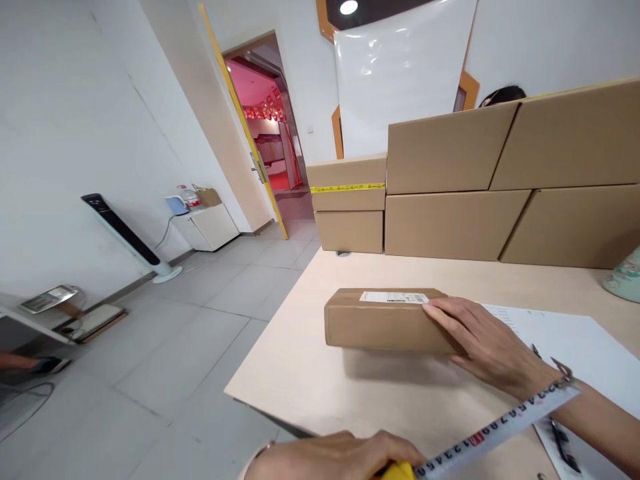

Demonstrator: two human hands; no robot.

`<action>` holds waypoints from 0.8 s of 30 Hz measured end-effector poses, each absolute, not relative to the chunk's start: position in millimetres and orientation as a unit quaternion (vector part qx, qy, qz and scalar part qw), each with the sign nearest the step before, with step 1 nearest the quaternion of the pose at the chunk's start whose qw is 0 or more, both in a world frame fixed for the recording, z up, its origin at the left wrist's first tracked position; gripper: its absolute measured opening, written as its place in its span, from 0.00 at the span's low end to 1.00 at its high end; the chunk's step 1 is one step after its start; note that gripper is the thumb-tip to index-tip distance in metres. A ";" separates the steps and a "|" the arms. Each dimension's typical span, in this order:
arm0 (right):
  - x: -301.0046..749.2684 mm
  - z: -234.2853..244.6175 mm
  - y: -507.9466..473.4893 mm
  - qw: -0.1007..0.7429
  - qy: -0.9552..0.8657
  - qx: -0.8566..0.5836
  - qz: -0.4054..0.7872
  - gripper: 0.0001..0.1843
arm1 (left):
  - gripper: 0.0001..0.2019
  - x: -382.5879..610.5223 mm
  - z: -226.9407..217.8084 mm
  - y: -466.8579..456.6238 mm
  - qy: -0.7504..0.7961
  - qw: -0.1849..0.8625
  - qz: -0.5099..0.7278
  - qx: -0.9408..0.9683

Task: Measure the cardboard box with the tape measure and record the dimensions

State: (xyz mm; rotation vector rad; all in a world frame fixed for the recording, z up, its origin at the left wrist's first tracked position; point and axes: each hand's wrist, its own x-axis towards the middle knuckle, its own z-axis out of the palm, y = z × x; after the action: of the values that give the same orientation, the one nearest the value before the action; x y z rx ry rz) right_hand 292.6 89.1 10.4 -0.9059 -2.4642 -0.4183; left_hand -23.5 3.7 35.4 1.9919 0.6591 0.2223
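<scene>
My right hand [493,343] grips the right end of a small brown cardboard box [385,327] with a white label [394,297] on top. Shadow under the box shows on the table, and I cannot tell whether it is fully lifted. At the bottom edge, my left hand [335,459] is closed around a yellow tape measure [399,471], partly cut off by the frame. Its blade [493,430] reaches out to the right, the hooked end lying over my right wrist. Beneath the right forearm are white paper [595,340] and a black pen [563,443].
Large cardboard boxes [455,223] are stacked along the table's [280,363] far side, with a person's head [503,95] behind them. A green patterned object [625,277] stands at the right. Beyond the table's left edge are a tower fan [123,230], a floor scale [95,323] and an open door [245,123].
</scene>
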 end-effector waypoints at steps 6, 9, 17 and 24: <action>308.1 -30.2 99.9 0.236 -0.895 -0.287 -0.248 0.37 | 0.52 -32.6 17.8 50.9 0.168 0.492 -0.050 0.853; 314.9 -41.9 90.6 0.222 -0.902 -0.289 -0.233 0.35 | 0.57 -38.1 4.3 70.9 0.170 0.492 -0.056 0.852; 328.4 -44.2 47.7 0.334 -0.842 -0.422 -0.036 0.24 | 0.56 -37.1 12.4 75.8 0.196 0.471 -0.011 0.860; 336.9 -43.0 4.4 0.373 -0.641 -0.598 0.304 0.21 | 0.56 -24.3 13.0 75.8 0.232 0.402 -0.068 0.883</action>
State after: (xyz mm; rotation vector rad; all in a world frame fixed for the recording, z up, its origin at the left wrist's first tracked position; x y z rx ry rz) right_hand 336.9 4.4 -43.0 -1.5308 -1.6427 0.7781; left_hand -24.3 75.8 13.0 2.2311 0.5870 -0.1711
